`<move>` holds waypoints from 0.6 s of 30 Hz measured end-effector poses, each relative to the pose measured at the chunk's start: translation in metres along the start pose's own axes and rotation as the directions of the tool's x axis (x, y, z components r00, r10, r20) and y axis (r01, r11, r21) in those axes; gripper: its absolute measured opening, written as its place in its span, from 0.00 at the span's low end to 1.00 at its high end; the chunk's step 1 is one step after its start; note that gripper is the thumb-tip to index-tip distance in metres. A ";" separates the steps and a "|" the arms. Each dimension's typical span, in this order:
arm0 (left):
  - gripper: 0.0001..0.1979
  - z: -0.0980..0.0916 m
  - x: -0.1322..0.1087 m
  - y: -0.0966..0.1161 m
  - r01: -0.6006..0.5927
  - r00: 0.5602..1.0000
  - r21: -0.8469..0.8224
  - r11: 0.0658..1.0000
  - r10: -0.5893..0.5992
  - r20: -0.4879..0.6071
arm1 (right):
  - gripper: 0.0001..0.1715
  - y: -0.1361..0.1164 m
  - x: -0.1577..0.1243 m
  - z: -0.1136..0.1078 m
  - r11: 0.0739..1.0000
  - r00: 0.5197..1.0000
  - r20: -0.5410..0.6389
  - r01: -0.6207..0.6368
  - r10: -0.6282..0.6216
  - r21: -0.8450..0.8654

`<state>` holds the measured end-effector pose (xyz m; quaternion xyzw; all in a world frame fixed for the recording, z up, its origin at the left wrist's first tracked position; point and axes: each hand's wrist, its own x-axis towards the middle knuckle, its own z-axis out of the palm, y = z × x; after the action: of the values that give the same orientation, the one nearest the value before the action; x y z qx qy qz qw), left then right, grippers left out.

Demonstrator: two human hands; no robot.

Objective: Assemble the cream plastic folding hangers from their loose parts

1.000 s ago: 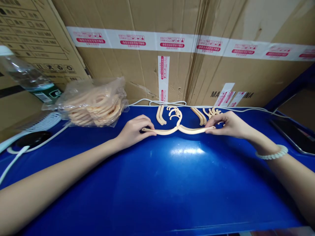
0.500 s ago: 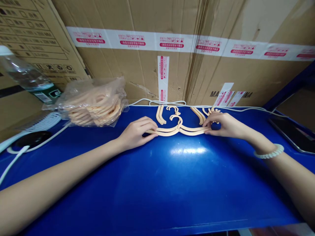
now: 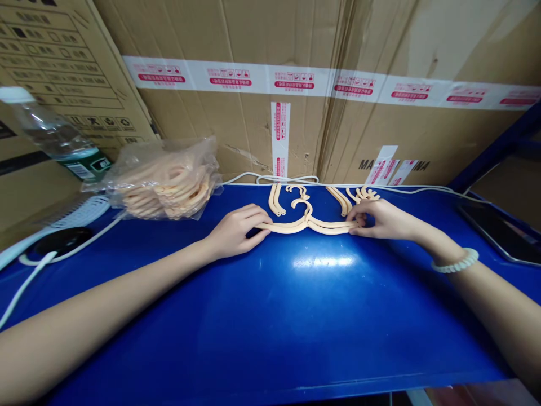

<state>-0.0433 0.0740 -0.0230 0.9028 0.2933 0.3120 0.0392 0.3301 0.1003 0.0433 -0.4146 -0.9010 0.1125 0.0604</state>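
Observation:
A cream plastic hanger [image 3: 308, 224] lies across the blue table [image 3: 296, 316], on top of another just like it. My left hand [image 3: 236, 230] pinches the left arm end of the hanger. My right hand [image 3: 378, 220] pinches the right arm end. Behind the hanger lie loose cream parts: two curved strips [image 3: 274, 198], small hooks [image 3: 298, 190] and more strips [image 3: 343, 200] beside my right hand. A bead bracelet [image 3: 455, 262] circles my right wrist.
A clear bag of cream hangers [image 3: 164, 180] sits at the back left. A water bottle [image 3: 59, 141], a white fan [image 3: 80, 211] and a black disc with white cable [image 3: 59, 239] lie further left. A dark tablet [image 3: 502, 231] rests at right. Cardboard boxes [image 3: 296, 84] wall the back.
Both hands have lowered the hanger onto a second one on the table and drawn slightly inward along its arms. The view has shifted a little.

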 end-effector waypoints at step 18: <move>0.03 -0.002 0.000 0.003 -0.019 1.000 -0.031 0.999 0.018 -0.026 | 0.24 -0.001 -0.005 -0.005 1.000 1.000 -0.001 -0.026 0.026 -0.017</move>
<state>-0.0431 0.0716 -0.0209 0.9008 0.2805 0.3283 0.0465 0.3332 0.0968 0.0480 -0.4270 -0.8964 0.1055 0.0555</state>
